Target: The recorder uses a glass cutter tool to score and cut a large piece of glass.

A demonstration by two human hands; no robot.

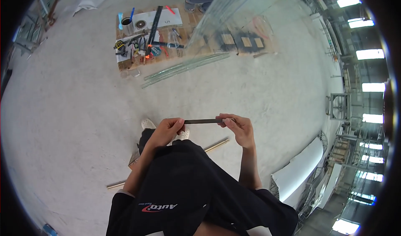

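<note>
A thin, straight dark strip (202, 121) is stretched level in front of my body; its exact kind I cannot make out. My left hand (168, 130) pinches one end between thumb and fingers. At the other end, my right hand (239, 129) grips it with the thumb on the near side, hiding that tip. Both hands hold the strip well above the grey floor, nearer to me than the low board of tools.
Ahead lies a wooden board (184, 59) bearing a black square ruler (155, 27), a metal cup (127, 25) and several hand tools. Glass strips (184, 71) lie along its near edge, with a large glass sheet (223, 16) above. Wooden slats (217, 145) lie near my feet.
</note>
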